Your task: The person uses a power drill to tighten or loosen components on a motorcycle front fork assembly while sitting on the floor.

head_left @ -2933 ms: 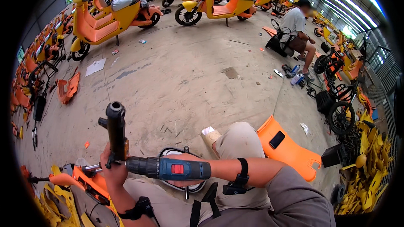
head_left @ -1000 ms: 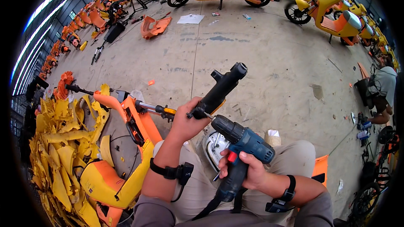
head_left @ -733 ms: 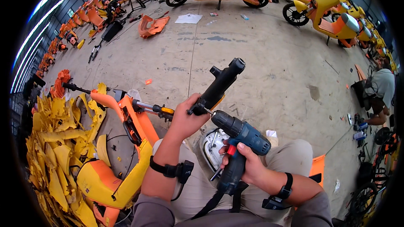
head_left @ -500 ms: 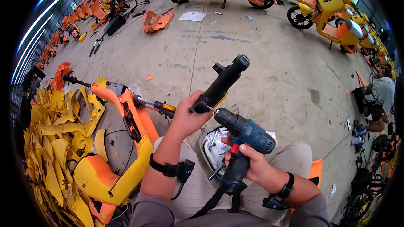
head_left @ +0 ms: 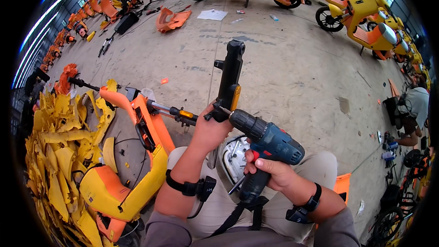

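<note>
My left hand [head_left: 212, 128] is closed around the lower end of a black tube-shaped scooter part [head_left: 232, 69], which stands almost upright and carries an amber reflector [head_left: 235, 97] on its side. In my right hand [head_left: 270, 169] is a dark blue cordless drill [head_left: 276, 145], gripped by its handle. The drill's bit points up and left, its tip at the lower end of the black part beside my left fingers. Whether the tip sits in a screw, I cannot tell. Below the drill, between my knees, lies a white shell [head_left: 234, 158] with metal pieces in it.
At my left, a partly stripped orange and yellow scooter body [head_left: 157, 174] lies beside a heap of yellow panels [head_left: 59, 155]. An orange panel [head_left: 173, 19] is on the floor ahead. Yellow scooters [head_left: 366, 23] stand farther back. Another person [head_left: 414, 107] crouches at the right.
The black part has swung from leaning right to nearly upright, bringing its amber reflector into fuller view. The drill has shifted slightly right, its bit staying at the part's lower end.
</note>
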Demonstrator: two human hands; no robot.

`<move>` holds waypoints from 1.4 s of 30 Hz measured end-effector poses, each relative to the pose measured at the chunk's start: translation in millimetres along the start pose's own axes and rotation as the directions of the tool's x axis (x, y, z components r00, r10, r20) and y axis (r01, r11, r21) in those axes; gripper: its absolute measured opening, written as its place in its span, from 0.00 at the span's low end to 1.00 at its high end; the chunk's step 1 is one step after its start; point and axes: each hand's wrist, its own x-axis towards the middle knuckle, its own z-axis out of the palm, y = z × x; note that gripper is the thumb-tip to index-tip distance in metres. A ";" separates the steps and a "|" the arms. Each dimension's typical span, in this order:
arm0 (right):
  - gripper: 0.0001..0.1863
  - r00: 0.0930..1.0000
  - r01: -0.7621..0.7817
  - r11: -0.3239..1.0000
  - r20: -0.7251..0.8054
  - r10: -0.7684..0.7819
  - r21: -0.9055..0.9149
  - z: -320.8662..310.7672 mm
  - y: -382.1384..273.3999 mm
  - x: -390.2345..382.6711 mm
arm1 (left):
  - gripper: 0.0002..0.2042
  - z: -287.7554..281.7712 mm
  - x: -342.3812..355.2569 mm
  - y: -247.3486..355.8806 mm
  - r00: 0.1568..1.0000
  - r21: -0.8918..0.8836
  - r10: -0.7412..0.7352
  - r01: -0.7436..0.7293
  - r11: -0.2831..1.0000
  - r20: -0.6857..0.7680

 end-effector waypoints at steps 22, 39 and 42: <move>0.22 0.999 -0.011 0.989 -0.044 0.005 -0.150 -14.9 -2.2 -15.7 | 0.21 -19.2 -5.3 -12.2 0.974 0.054 0.087 -0.101 0.993 0.209; 0.22 0.997 -0.014 0.973 -0.079 -0.005 -0.230 -13.0 1.6 -11.8 | 0.22 -23.0 1.4 -11.5 0.970 0.123 0.091 -0.121 0.985 0.227; 0.24 0.997 -0.032 0.991 -0.076 0.023 -0.129 -9.8 1.7 -12.5 | 0.24 -23.3 0.8 -10.6 0.972 0.151 0.090 -0.125 0.981 0.219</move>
